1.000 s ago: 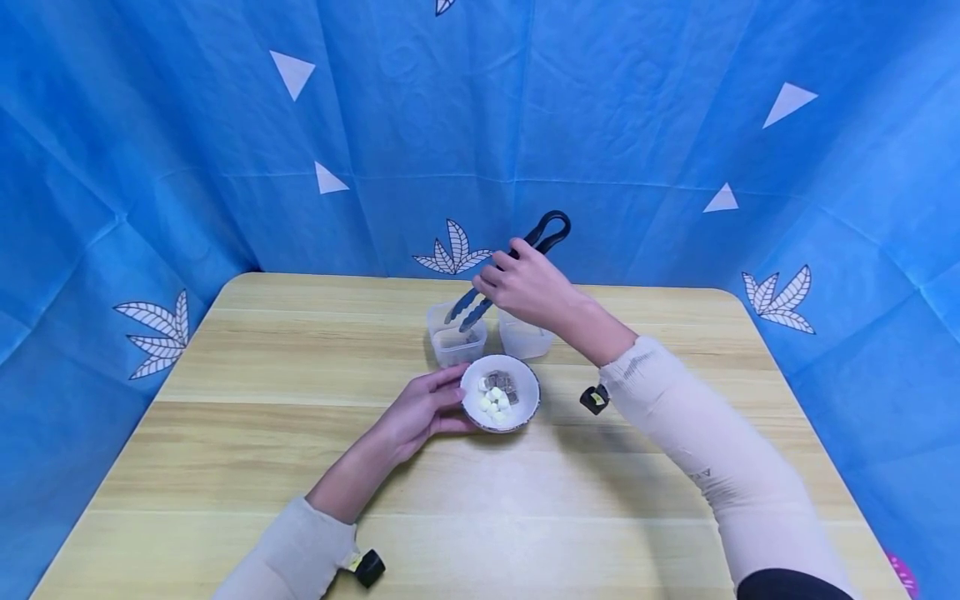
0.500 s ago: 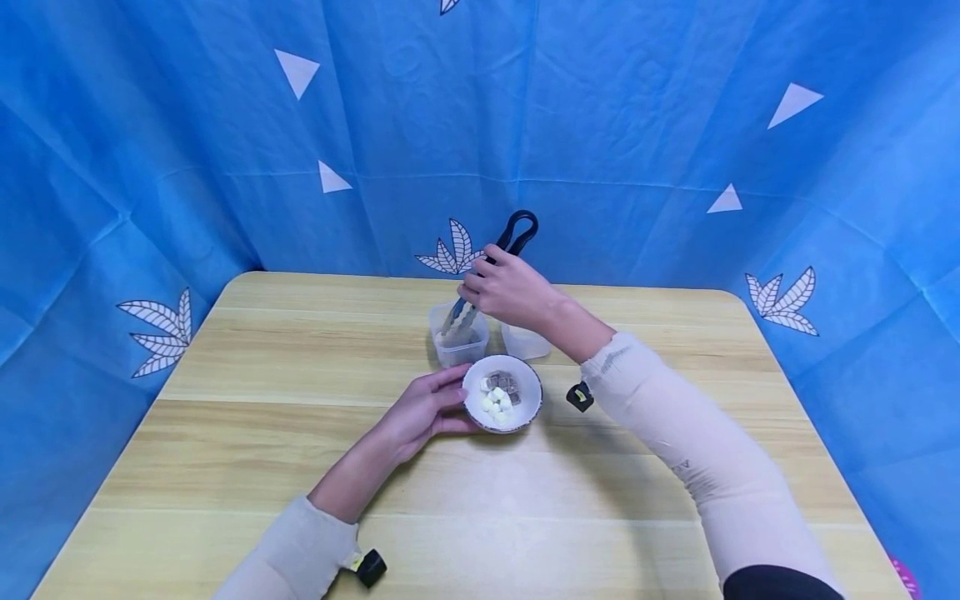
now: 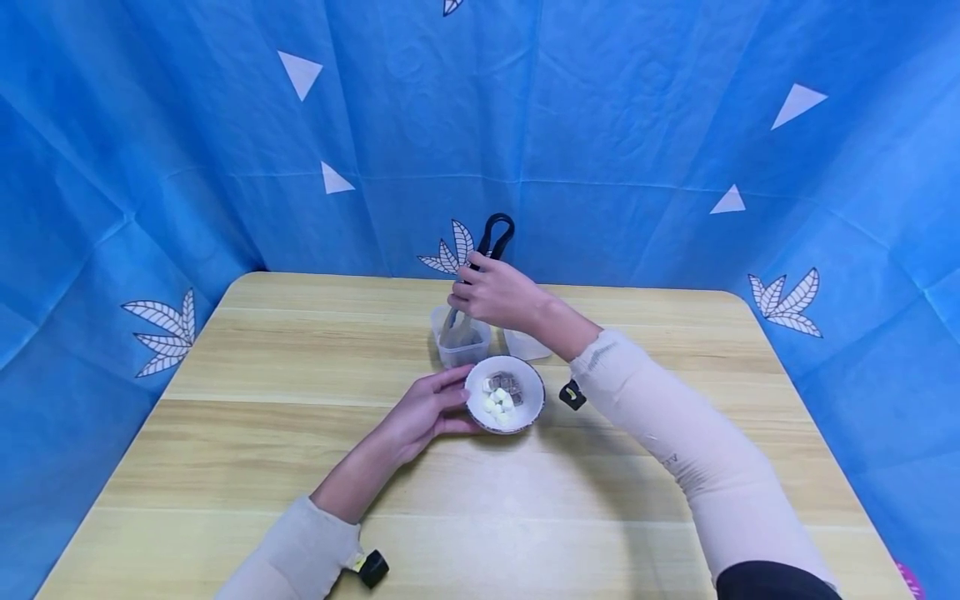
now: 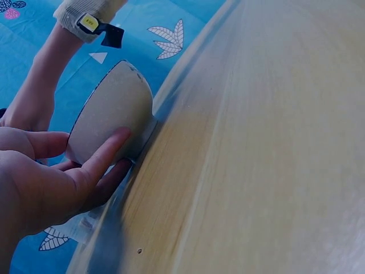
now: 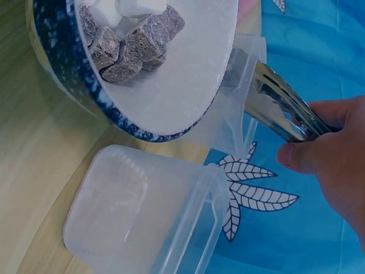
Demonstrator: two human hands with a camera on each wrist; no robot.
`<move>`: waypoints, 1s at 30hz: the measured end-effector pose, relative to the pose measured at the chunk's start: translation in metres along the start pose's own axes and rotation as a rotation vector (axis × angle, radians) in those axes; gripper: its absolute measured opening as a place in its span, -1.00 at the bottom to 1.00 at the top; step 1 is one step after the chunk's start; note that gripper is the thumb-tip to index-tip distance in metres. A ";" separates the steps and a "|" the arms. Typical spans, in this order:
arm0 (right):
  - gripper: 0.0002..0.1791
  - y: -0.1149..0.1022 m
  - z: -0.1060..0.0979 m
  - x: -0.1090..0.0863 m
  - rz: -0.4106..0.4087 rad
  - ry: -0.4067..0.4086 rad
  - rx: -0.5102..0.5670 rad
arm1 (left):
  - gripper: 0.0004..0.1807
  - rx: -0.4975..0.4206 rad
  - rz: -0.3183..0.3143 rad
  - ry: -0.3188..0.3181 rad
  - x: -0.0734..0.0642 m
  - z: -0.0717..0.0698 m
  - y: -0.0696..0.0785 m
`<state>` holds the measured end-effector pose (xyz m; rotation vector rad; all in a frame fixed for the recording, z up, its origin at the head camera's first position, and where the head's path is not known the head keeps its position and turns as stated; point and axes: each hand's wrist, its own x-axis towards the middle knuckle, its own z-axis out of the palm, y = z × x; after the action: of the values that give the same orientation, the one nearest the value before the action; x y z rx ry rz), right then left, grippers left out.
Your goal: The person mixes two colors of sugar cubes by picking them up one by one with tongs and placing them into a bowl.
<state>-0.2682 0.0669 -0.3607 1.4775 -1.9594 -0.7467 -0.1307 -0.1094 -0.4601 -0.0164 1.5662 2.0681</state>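
My left hand (image 3: 422, 414) holds a small white bowl (image 3: 531, 392) with a dark speckled rim, fingers spread along its side in the left wrist view. Inside the bowl lie several white cubes (image 3: 498, 403) and several powdery brown cubes (image 5: 142, 43). Above the table's far part, my right hand (image 3: 498, 293) grips a pair of tongs (image 5: 288, 111) with metal arms and a black looped handle (image 3: 498, 223). The tongs point down into the left clear plastic container (image 3: 462, 359), their tips low inside it. In the right wrist view the container's wall and the bowl hide the tips.
A second clear plastic container (image 3: 527, 345) stands to the right of the first, partly behind my right forearm. Both are just beyond the bowl on the wooden table (image 3: 315, 350). A blue patterned curtain (image 3: 600, 125) hangs behind the table's far edge.
My right hand has moved left and slightly down, tilting the tongs more upright and lowering their tips into the left container. The left hand and bowl have stayed in place.
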 end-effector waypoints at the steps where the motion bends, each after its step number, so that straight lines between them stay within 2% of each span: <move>1: -0.67 0.000 0.001 0.001 -0.005 -0.002 0.002 | -0.35 0.000 0.000 0.001 0.000 0.000 0.000; 22: -0.70 -0.014 0.016 0.013 -0.056 0.005 0.011 | -0.34 -0.013 0.001 -0.003 0.000 0.000 0.000; 30: -0.75 -0.018 0.012 0.015 -0.061 -0.079 0.001 | -0.33 -0.010 0.004 -0.004 -0.001 0.000 0.000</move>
<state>-0.2689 0.0495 -0.3801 1.5353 -1.9809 -0.8425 -0.1301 -0.1092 -0.4597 -0.0128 1.5544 2.0780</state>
